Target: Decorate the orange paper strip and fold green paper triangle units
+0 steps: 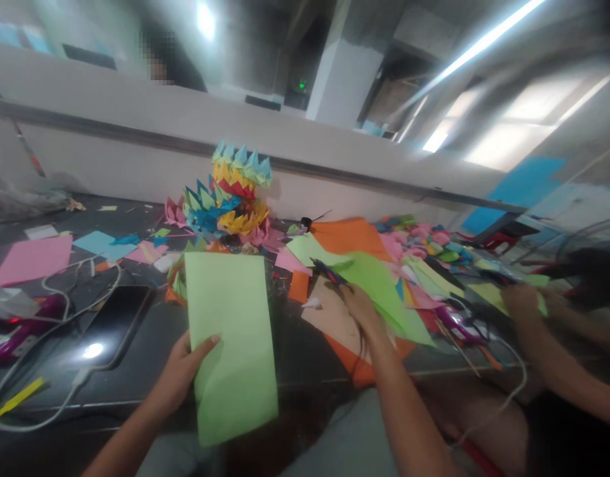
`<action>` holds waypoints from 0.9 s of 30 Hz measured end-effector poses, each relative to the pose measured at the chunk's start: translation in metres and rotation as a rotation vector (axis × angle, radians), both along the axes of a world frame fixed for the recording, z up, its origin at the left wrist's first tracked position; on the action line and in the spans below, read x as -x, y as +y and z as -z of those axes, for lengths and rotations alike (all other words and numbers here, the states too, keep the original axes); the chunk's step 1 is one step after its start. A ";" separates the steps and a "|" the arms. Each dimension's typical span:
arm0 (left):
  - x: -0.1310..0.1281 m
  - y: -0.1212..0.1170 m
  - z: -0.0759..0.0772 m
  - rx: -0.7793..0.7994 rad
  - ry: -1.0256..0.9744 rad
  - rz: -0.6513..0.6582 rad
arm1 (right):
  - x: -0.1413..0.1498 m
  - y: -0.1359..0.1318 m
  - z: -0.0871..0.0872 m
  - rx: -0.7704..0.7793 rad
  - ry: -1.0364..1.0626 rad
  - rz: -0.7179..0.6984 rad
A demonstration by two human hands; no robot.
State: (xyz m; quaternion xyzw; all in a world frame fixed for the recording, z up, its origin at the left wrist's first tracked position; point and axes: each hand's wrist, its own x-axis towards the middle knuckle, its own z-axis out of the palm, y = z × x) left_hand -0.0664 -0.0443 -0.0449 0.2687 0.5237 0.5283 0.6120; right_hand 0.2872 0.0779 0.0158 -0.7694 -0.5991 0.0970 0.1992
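Observation:
My left hand grips a light green sheet of paper by its left edge, the thumb lying on top. The sheet is upright and tilted toward me in front of the table's edge. My right hand is closed around a slim dark tool with a pointed tip aimed left; its exact kind is unclear. Under that hand are a peach sheet, a bright green sheet and an orange sheet. Behind the held paper stands a colourful folded-paper model with rows of points.
At left, a phone lies on the dark table among white cables, near a purple power strip and a pink sheet. Folded paper pieces are heaped at right. A co-worker's hands work at far right, by another power strip.

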 end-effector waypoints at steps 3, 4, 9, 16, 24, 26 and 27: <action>0.001 0.000 0.001 -0.017 0.024 0.017 | 0.021 0.039 -0.004 -0.046 -0.014 -0.007; 0.001 0.000 0.001 -0.017 0.030 0.013 | 0.028 0.051 -0.003 -0.059 -0.021 -0.005; -0.003 0.001 0.000 0.016 0.005 -0.016 | 0.058 0.090 0.013 -0.025 -0.019 -0.038; 0.000 -0.001 -0.005 -0.026 -0.025 0.020 | 0.063 0.060 0.009 -0.123 0.158 -0.118; -0.019 -0.018 -0.021 -0.050 -0.094 0.053 | 0.107 -0.106 0.027 0.164 1.060 -0.525; -0.030 -0.025 -0.023 -0.047 -0.130 0.100 | 0.112 -0.138 0.039 0.191 1.281 -0.382; -0.034 -0.029 -0.023 -0.040 -0.136 0.118 | 0.113 -0.149 0.045 0.151 1.325 -0.280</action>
